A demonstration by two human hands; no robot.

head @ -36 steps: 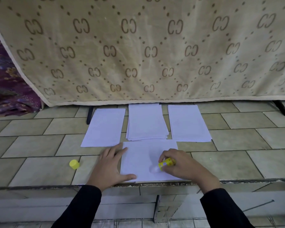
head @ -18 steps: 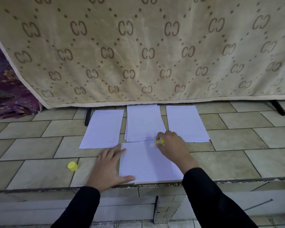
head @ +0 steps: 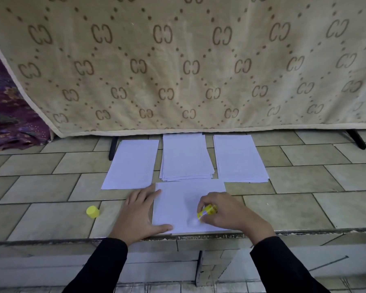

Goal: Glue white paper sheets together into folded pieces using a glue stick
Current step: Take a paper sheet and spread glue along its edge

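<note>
Right hand [head: 226, 210]: grip curled round yellow glue stick [head: 207, 210], tip down on front sheet [head: 178, 199] near its lower edge. Left hand [head: 140, 214]: grip flat, fingers straight, pressing front sheet's left edge. Yellow cap [head: 92, 211] left of front sheet on tiled tabletop [head: 283, 208]. Paper stack [head: 186, 157] just behind front sheet.
</note>
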